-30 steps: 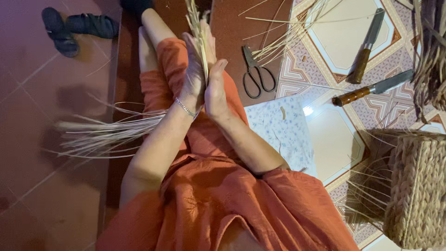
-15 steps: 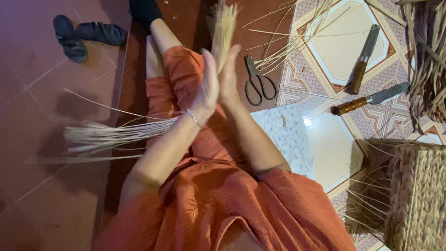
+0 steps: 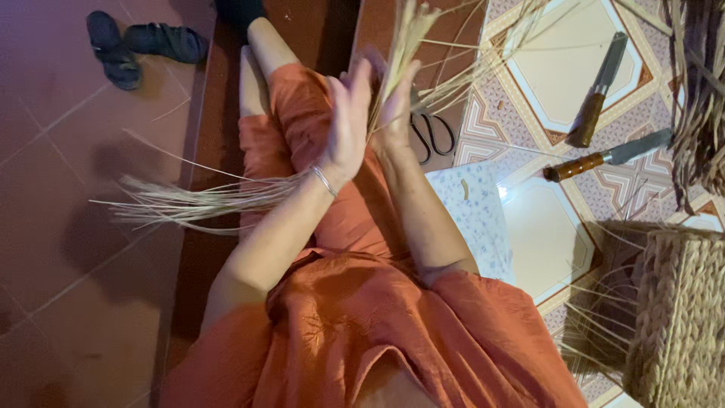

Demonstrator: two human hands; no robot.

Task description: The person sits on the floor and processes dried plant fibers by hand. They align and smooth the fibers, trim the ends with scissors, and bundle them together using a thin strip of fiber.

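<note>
Head view, pale dry straw bundle (image 3: 400,53), clamped between flat left hand (image 3: 349,125) and right hand (image 3: 394,113), strands splaying upward.

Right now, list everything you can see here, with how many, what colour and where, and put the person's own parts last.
straw bundle: one, pale tan, pressed between the palms, tails trailing left over the leg
loose straws: many, pale tan, spread on the floor at left
scissors: one pair, black, on the floor just behind the hands
knives: two, brown wooden handles, on the patterned tiles at upper right
woven basket: one, tan, lower right
sandals: two, dark, upper left on the red floor
cloth: one, pale blue patterned, beside the right forearm
bracelet: one, silver, left wrist
left hand: flat against the bundle
right hand: flat against the bundle, opposite
</note>
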